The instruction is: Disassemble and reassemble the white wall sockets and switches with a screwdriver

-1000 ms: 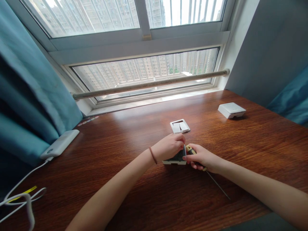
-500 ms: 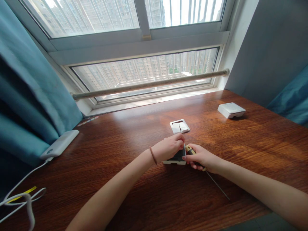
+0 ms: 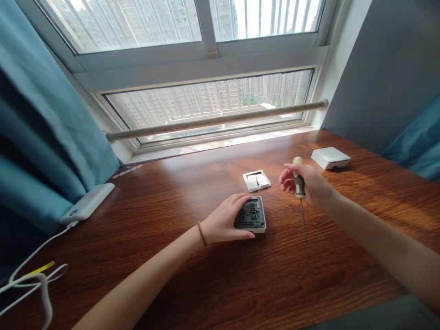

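My left hand point(image 3: 228, 219) grips a square wall switch point(image 3: 252, 214) from its left side, thumb at the near edge and fingers at the far edge. The switch lies on the table with its dark inner face up and a white base below. In my right hand point(image 3: 311, 183), raised to the right of it, is a screwdriver point(image 3: 299, 183) with a yellow and dark handle. Its long thin shaft points down, the tip above or near the tabletop; I cannot tell if it touches. A white switch cover plate point(image 3: 257, 180) with loose-looking rockers lies just beyond the switch.
Another white switch box point(image 3: 330, 157) sits at the right rear of the wooden table point(image 3: 172, 284). On the left lie a white power bank point(image 3: 87, 202), a white cable point(image 3: 43, 293) and a yellow strip point(image 3: 39, 268). A blue curtain point(image 3: 51, 114) hangs beside them; a window stands behind.
My right hand has lifted away to the right and turned the screwdriver shaft downward. My left hand has shifted from the switch's top to its left side, uncovering the dark face.
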Tool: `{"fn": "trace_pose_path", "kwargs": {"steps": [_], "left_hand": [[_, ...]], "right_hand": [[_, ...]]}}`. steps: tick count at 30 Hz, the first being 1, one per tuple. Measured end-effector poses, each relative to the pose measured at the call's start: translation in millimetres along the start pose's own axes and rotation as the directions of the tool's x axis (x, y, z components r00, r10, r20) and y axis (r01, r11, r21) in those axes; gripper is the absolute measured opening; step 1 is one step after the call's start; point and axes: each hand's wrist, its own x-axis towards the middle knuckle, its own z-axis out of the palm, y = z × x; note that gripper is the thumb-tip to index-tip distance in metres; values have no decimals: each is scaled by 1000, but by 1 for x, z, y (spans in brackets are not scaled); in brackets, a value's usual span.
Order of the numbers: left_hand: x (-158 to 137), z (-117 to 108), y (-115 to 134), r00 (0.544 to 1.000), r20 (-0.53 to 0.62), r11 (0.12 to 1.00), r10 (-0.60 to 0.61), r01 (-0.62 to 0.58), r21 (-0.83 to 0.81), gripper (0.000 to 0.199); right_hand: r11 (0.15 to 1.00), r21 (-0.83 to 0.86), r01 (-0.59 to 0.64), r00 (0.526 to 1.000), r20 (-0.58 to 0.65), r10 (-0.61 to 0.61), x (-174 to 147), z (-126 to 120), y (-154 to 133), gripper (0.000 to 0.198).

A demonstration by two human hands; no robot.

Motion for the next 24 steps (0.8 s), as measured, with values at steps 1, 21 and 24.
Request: {"fn": "trace_pose_path", "kwargs": {"steps": [1,21,24], "left_hand": [[-5,5,0,1000,-23,999,-17,18,30,80],[-19,34,1,981,-182,982,-66,96,162,61],[-19,33,0,981,-185,981,-51,84,174,57]], "right_hand": [[993,-63,102,994,-28,-103,5,1,-11,34],[876,-334,348,934,206,-292,7,13,-19,26],[870,-339,360,930,206,-304,8,13,-17,27]]}}
